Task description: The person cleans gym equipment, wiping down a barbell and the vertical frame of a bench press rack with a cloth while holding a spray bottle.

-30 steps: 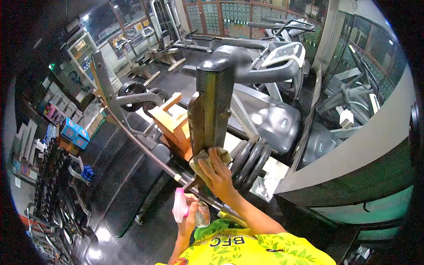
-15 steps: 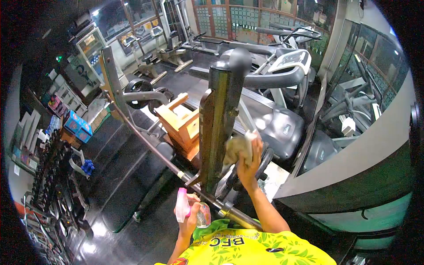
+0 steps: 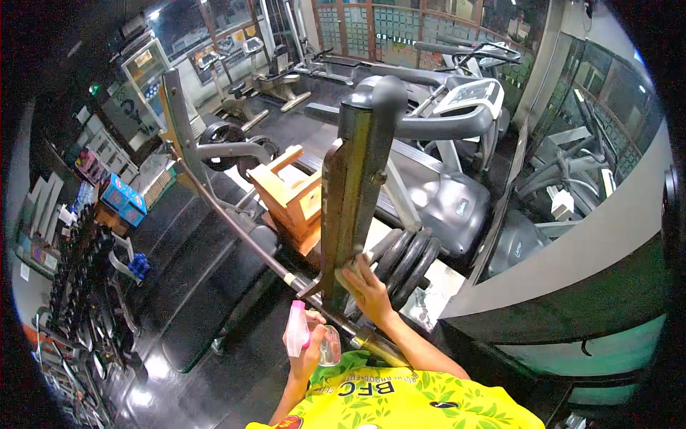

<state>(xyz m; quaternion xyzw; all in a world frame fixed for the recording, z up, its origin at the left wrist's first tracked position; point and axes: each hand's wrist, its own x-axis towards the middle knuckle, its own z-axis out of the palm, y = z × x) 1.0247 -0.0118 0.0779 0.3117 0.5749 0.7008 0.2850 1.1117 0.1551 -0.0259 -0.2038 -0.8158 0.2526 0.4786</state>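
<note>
A dark upright post (image 3: 355, 171) of a weight rack stands in front of me. My right hand (image 3: 371, 292) presses a greyish cloth (image 3: 350, 275) against the lower part of the post; the fingers cover much of the cloth. Below and to the left, my left hand (image 3: 307, 343) is wrapped round a clear spray bottle (image 3: 330, 348) with a pink and white spray head (image 3: 296, 329). A long metal barbell (image 3: 250, 247) runs diagonally past the foot of the post, close to both hands.
Black weight plates (image 3: 411, 264) sit just right of the post. Behind it are a wooden box (image 3: 289, 200) and a treadmill (image 3: 450, 204). A padded bench (image 3: 207, 307) lies left, dumbbells (image 3: 71, 279) further left, and a mirror (image 3: 572, 157) at the right.
My right hand moved with the cloth off to the right side of the post, then back left and down onto its lower part. My left hand still holds the bottle in nearly the same place.
</note>
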